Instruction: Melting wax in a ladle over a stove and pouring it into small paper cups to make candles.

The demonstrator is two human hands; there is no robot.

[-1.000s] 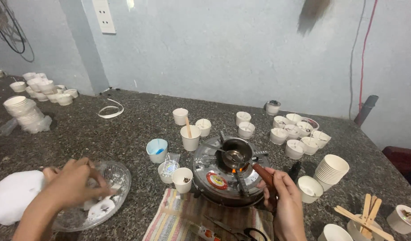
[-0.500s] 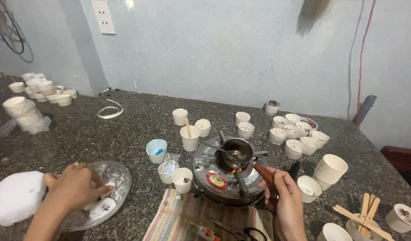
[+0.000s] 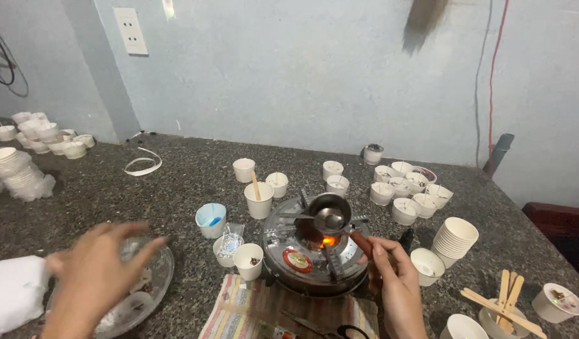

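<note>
The right hand (image 3: pixel 393 282) is clenched around the brown handle (image 3: pixel 362 243) of a small round metal pot (image 3: pixel 329 210), tilted above the orange flame of a circular steel camping stove (image 3: pixel 308 248) on the speckled granite worktop (image 3: pixel 176 182). The left hand (image 3: pixel 95 276), blurred, fingers spread and grasping nothing, hovers over a ribbed glass bowl (image 3: pixel 152 282) with white lumps, near small white paper cups (image 3: pixel 247 260).

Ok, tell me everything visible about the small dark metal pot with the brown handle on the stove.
The small dark metal pot with the brown handle is round, shiny and open-topped. It sits lifted and slightly tilted over the orange flame of the round silver portable gas stove. A metal spoon rests in it. The right hand grips its handle. Contents cannot be made out.
</note>
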